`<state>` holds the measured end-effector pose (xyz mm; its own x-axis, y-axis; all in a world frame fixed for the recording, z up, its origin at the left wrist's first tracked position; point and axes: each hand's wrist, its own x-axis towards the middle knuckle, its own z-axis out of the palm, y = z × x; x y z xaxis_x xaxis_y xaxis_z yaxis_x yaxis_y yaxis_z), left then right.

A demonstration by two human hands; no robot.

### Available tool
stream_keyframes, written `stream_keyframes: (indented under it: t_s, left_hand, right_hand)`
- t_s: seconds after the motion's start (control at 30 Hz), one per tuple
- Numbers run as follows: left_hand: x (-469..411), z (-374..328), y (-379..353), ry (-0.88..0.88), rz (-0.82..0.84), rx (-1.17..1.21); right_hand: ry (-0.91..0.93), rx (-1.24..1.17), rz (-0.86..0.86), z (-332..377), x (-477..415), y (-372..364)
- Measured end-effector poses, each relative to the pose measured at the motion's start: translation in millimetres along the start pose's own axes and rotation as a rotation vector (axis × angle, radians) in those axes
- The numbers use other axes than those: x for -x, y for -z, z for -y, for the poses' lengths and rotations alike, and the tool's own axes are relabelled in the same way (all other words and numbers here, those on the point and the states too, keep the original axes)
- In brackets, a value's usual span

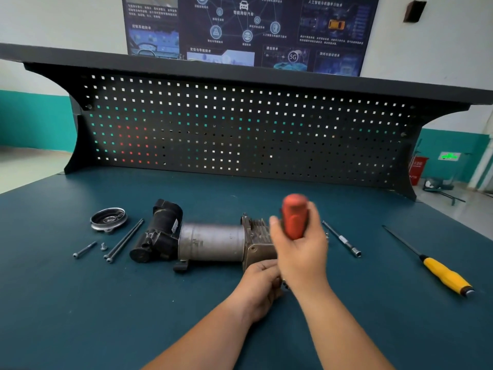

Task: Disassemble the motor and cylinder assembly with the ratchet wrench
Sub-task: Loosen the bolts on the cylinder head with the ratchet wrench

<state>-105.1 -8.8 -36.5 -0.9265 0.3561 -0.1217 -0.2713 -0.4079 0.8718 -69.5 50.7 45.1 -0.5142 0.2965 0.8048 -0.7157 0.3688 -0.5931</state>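
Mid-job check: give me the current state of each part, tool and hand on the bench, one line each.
motor and cylinder assembly: lying on its side, partly stripped.
round end cover: off, lying apart at left.
two long bolts: removed, side by side on the mat.
short bolt: removed, loose.
ratchet wrench: red handle gripped, blurred.
right hand: closed on the wrench.
left hand: steadying the assembly's near end.
extension bar: lying unused.
yellow screwdriver: lying unused.

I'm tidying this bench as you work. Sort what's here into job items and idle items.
In use:
- motor and cylinder assembly, steadied by left hand
- red-handled wrench in right hand

Idle:
- round cover
- two long bolts
- short bolt
- extension bar
- yellow-handled screwdriver
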Motion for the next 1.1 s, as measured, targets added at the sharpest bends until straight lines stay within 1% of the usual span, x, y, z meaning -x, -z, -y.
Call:
stream_keyframes:
  t_s: [0.03,0.1,0.17,0.27,0.33,0.4,0.47,0.53,0.6,0.7,0.77,0.87,0.97,1.1]
  left_hand:
    - [1.4,-0.8,-0.8,-0.005,0.008,0.001]
    - [1.5,-2.1,-1.4,-0.011,0.013,0.019]
    - [3.8,-4.8,-3.7,-0.009,0.007,0.013]
    - [7.2,-7.7,-6.4,0.0,0.01,-0.001]
    - [6.5,-7.8,-7.3,0.004,0.007,0.019]
    - [6.8,-9.1,-7.6,0.007,0.012,0.025]
    - [7.1,-10.5,-7.2,0.01,0.013,0.032]
    - [8.2,-11.4,-7.1,0.023,0.017,0.041]
    - [8.7,-11.5,-7.5,0.035,0.019,0.038]
    - [9.2,-11.6,-7.1,0.044,0.028,0.014]
    - [8.7,-10.9,-6.8,0.034,0.028,-0.004]
    - [7.2,-9.1,-7.3,0.017,0.004,-0.003]
    - [6.9,-8.0,-8.0,0.007,-0.023,-0.007]
    - [8.5,-8.6,-8.6,-0.02,-0.005,-0.046]
  right_hand:
    - [-0.094,-0.059,-0.089,-1.0,-5.3,4.6]
    - [-0.283,-0.258,-0.243,-8.3,-15.0,15.4]
    - [-0.426,-0.443,-0.399,-22.1,-23.6,29.3]
    - [-0.678,-0.623,-0.606,-45.3,-24.8,53.2]
    - [-0.869,-0.714,-0.704,-60.9,-14.0,63.2]
    - [-1.024,-0.792,-0.763,-72.4,-1.4,67.0]
    - [-1.075,-0.825,-0.806,-76.9,3.2,66.2]
    - [-1.024,-0.775,-0.825,-71.6,-0.6,63.7]
    - [-0.902,-0.725,-0.817,-61.5,-7.6,60.6]
    - [-0.68,-0.639,-0.712,-42.4,-17.1,51.7]
    - [-0.545,-0.578,-0.593,-27.9,-20.4,42.1]
    - [-0.394,-0.474,-0.363,-12.2,-22.2,25.7]
    - [-0.273,-0.237,-0.155,-3.2,-20.4,11.6]
    - [-0.017,0.024,0.107,5.5,-12.5,-9.8]
